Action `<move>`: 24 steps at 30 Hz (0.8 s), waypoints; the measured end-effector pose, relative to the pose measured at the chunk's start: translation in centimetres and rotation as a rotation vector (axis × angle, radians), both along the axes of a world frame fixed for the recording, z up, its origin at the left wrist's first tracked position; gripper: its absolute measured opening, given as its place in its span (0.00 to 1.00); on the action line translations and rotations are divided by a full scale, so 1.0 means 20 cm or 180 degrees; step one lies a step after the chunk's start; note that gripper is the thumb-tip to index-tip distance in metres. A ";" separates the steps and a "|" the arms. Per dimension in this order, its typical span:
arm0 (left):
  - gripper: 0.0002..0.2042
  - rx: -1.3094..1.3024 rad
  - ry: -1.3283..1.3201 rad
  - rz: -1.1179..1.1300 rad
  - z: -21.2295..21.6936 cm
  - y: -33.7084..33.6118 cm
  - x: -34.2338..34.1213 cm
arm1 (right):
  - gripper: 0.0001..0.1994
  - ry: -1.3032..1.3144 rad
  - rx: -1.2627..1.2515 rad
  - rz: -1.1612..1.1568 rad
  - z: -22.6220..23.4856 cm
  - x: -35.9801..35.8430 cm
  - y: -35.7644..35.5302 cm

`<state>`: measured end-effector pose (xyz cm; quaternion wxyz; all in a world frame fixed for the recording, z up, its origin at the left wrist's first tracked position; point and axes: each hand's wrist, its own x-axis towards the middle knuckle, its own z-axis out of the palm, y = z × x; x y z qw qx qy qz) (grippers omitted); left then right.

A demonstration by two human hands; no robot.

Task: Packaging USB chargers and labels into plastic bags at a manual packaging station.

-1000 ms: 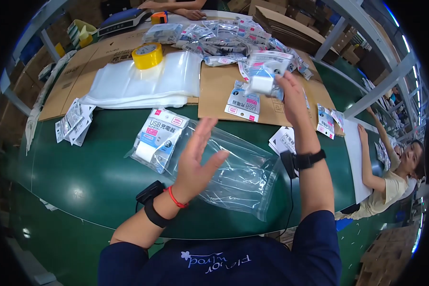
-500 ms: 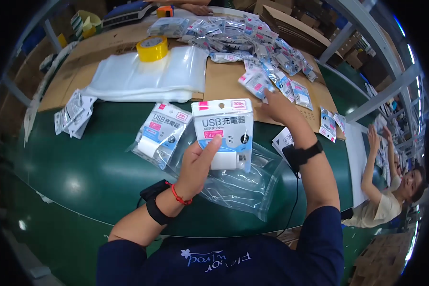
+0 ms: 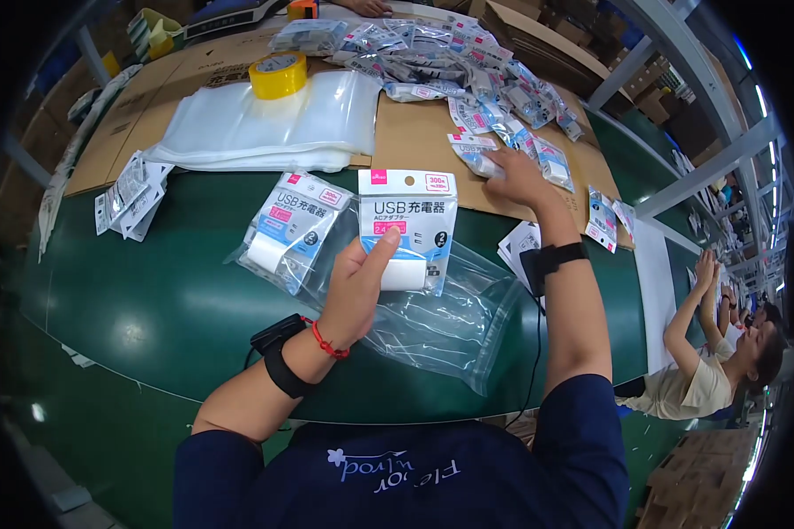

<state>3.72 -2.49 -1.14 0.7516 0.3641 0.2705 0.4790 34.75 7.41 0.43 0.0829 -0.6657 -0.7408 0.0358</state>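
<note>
Head view: our left hand [image 3: 355, 295] grips one charger packet [image 3: 407, 231] above the clear bag [image 3: 441, 322]; our right hand [image 3: 513, 174] presses another packet [image 3: 473, 152], needing a pinch.

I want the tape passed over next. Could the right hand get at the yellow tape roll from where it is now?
Probably yes. The right hand rests on a small packet on the cardboard; the yellow tape roll sits up-left on the clear bags, with nothing standing between. It looks like a long stretch, though.
</note>
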 end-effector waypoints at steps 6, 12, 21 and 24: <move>0.14 0.0021 -0.0022 0.0017 0.02 0.00 -0.01 | 0.32 -0.0173 0.0465 0.0303 0.04 -0.10 -0.10; 0.14 0.0084 -0.0090 -0.0029 0.02 0.00 -0.01 | 0.33 0.1275 -0.0637 0.0532 0.07 -0.12 -0.10; 0.15 0.0053 -0.0089 0.0040 0.02 0.00 -0.02 | 0.32 0.1866 -0.0289 0.0306 -0.01 -0.15 -0.22; 0.16 -0.0053 -0.0168 -0.0022 0.04 0.01 -0.01 | 0.31 0.2409 -0.0043 0.0174 0.04 -0.18 -0.27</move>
